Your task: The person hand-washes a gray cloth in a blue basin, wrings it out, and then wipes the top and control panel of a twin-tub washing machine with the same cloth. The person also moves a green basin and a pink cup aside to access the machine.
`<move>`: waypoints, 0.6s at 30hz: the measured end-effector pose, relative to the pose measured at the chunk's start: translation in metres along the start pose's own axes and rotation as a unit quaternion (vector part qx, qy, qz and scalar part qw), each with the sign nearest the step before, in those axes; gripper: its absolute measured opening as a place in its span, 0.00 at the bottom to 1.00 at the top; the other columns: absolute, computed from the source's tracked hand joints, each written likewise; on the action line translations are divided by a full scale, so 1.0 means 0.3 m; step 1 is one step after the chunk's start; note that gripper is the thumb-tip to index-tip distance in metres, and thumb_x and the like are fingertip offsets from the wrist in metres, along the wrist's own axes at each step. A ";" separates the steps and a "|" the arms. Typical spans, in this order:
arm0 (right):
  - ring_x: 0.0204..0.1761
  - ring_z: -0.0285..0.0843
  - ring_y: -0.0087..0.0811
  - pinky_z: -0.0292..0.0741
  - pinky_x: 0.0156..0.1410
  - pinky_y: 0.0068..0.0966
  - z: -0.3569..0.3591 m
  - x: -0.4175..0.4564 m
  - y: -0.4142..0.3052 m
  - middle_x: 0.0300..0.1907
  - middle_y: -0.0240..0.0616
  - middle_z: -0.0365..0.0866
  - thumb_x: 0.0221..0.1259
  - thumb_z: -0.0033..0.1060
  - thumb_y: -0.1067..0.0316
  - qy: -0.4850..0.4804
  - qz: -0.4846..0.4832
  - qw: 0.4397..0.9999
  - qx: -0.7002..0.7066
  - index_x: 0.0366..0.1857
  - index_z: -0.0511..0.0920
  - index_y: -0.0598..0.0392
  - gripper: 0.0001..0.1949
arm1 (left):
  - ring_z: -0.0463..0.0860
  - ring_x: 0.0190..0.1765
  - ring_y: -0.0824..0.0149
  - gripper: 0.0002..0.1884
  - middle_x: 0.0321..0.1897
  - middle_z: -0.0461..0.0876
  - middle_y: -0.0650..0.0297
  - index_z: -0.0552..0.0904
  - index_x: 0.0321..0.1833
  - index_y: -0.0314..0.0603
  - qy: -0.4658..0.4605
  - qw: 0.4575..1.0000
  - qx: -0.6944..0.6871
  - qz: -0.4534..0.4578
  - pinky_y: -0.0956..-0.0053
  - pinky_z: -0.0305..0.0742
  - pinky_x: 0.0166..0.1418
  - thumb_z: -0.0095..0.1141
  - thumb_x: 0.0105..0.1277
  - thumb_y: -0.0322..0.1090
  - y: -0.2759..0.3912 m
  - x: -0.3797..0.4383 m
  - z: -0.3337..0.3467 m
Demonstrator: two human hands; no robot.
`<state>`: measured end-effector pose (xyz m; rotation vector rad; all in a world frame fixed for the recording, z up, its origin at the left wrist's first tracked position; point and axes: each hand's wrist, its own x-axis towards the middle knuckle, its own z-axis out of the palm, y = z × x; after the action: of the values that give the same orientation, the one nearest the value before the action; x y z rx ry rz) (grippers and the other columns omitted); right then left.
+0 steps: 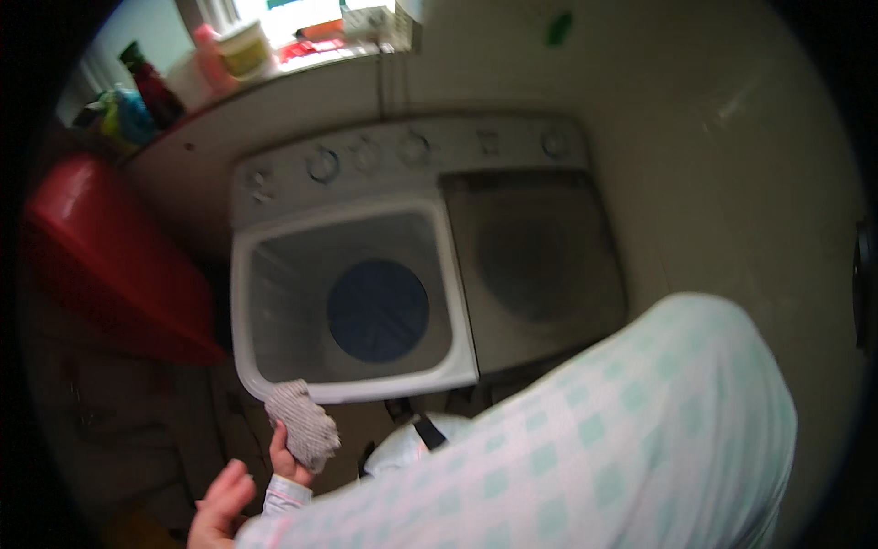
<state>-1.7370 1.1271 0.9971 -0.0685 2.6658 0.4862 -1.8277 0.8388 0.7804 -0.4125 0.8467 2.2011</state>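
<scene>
A grey-white ribbed knit cloth (pixel 303 425) is in my left hand (pixel 289 463), close by the front left corner of a twin-tub washing machine (pixel 357 394). My right arm, in a pale checked sleeve (pixel 549 453), crosses in front of me and hides most of my left forearm. At the lower left, my right hand (pixel 221 504) has its fingers raised and appears to hold nothing; the picture's edge cuts it off. The wash tub (pixel 288 302) stands uncovered, with a round blue pulsator (pixel 378 311) at its bottom. A dark see-through lid (pixel 538 267) covers the spin side.
Control knobs line the machine's back panel (pixel 453 147). To the left leans a large red plastic basin (pixel 123 267). On the windowsill are a tub (pixel 243 51), a dark red bottle (pixel 154 89) and other containers. A wall (pixel 727 192) rises on the right.
</scene>
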 end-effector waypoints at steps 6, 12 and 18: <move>0.43 0.85 0.56 0.81 0.47 0.51 0.072 0.002 -0.014 0.44 0.61 0.86 0.70 0.55 0.68 0.003 -0.025 0.999 -0.025 0.71 0.72 0.52 0.25 | 0.80 0.67 0.47 0.34 0.67 0.80 0.51 0.68 0.78 0.42 0.017 1.000 -0.009 0.007 0.48 0.73 0.74 0.51 0.77 0.55 -0.131 -0.024 -0.008; 0.43 0.86 0.58 0.83 0.45 0.53 0.120 -0.010 0.024 0.46 0.60 0.86 0.69 0.54 0.70 -0.013 -0.054 0.998 -0.037 0.73 0.69 0.51 0.27 | 0.83 0.62 0.49 0.31 0.62 0.83 0.52 0.74 0.72 0.40 0.044 0.993 0.094 0.063 0.48 0.77 0.69 0.53 0.77 0.57 -0.183 0.047 0.053; 0.44 0.86 0.59 0.85 0.44 0.54 0.102 -0.036 -0.001 0.48 0.60 0.86 0.69 0.52 0.73 -0.026 -0.063 0.991 -0.115 0.75 0.66 0.50 0.29 | 0.83 0.62 0.46 0.34 0.63 0.81 0.51 0.70 0.75 0.42 0.019 0.998 -0.003 0.057 0.46 0.78 0.68 0.57 0.74 0.56 -0.207 0.064 0.123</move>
<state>-1.7147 1.1372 0.9755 -0.2872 2.5237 0.7412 -1.7968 0.9061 0.7698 -0.4192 0.9052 2.3079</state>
